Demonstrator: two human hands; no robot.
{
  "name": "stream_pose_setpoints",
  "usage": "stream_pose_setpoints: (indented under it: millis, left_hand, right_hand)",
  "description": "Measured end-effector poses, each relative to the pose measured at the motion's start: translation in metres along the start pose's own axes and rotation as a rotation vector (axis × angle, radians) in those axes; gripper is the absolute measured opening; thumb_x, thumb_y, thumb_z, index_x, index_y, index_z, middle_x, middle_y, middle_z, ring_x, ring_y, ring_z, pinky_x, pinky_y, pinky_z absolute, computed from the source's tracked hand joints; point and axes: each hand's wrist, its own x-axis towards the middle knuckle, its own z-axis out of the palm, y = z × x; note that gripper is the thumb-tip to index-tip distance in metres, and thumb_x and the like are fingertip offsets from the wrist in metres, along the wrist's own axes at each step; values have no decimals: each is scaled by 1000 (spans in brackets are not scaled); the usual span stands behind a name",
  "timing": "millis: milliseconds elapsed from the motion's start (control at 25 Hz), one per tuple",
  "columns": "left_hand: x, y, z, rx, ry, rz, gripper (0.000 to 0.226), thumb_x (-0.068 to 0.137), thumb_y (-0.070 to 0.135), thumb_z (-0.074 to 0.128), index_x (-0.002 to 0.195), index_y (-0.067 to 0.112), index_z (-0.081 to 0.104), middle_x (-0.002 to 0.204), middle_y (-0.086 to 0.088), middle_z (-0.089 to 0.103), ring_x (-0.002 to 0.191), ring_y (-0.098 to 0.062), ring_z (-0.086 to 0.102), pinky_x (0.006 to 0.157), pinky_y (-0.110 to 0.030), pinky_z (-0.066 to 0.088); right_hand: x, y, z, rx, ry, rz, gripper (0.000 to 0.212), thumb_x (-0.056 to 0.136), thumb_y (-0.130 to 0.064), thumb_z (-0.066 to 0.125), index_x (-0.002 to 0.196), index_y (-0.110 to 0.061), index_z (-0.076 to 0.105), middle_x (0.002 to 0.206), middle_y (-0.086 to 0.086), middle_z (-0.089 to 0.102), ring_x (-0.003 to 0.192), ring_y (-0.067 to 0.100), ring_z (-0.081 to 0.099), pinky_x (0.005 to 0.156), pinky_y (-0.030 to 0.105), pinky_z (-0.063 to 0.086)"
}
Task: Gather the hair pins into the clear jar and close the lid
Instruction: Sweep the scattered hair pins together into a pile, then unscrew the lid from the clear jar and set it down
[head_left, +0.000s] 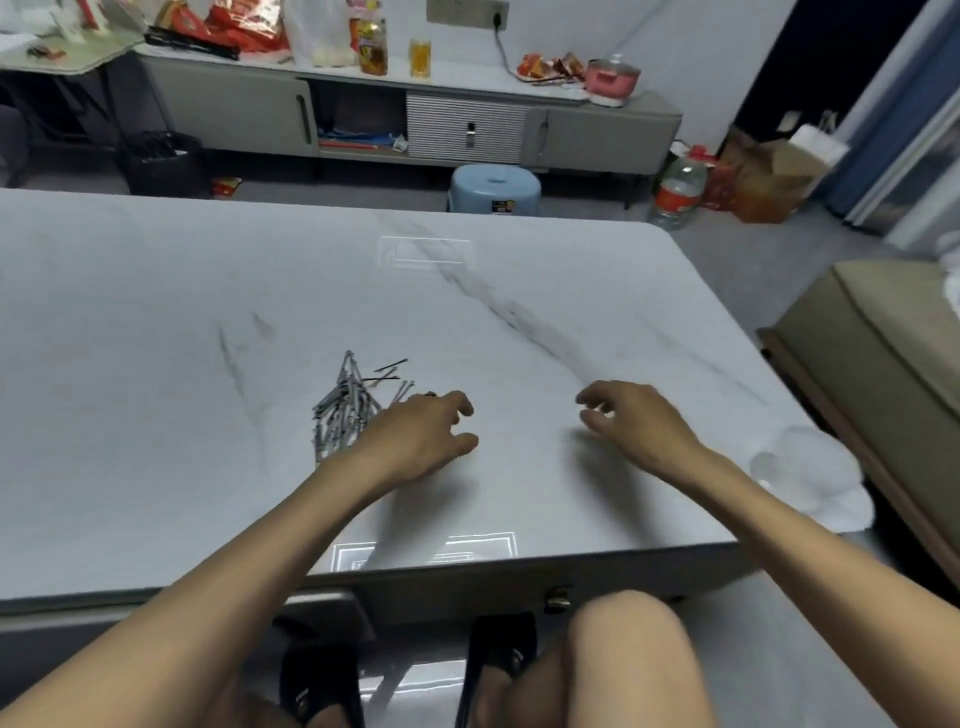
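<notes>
Both hands hover low over the marble table (156, 312), mid-frame. Left hand (415, 441) sits just right of the hair pins (343, 410), fingers loosely curled and parted, holding nothing I can make out, though something small and dark shows at its knuckles and I cannot tell what. Right hand (634, 421) floats well apart from the pile, fingers slack and spread, empty too.

Over at the right edge of the frame, a clear jar (800, 457) rests near the table's corner, blurred; whether its lid is on or beside it, I cannot tell.

Pins lie in a loose heap left of centre, with a few dark strays (389, 366) just above it. No pins gathered yet, by the look of things. Best play here, I reckon: sweep the strays into the heap first, rake the lot together with cupped fingers, and bring the jar close before lifting any, since thin pins slip flat against smooth stone.
</notes>
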Motion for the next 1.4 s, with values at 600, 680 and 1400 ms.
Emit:
stream_pose_setpoints:
  millis: [600,680,1400]
  left_hand:
    - [-11,80,27,-67,-188,29,48,88,47,57,133,31,49,130,6,60,112,-18,57,97,-38,45]
    - [-14,71,28,-208,-118,44,58,84,46,63,137,32,43,135,7,55,117,-14,55,99,-36,45]
    - [-2,-56,-22,-418,461,-28,81,48,58,76,120,37,46,103,17,66,94,-3,64,79,-25,51]
  right_hand:
    - [-55,114,-53,-247,57,466,81,71,-52,65,142,-25,36,137,15,43,120,40,46,85,44,42]
    - [-47,73,-50,-104,48,335,83,69,-61,64,141,-31,36,136,11,44,119,36,50,83,42,42]
    - [41,-166,39,747,-166,-187,67,80,-43,65,142,-37,42,126,-8,57,107,6,60,90,26,47]
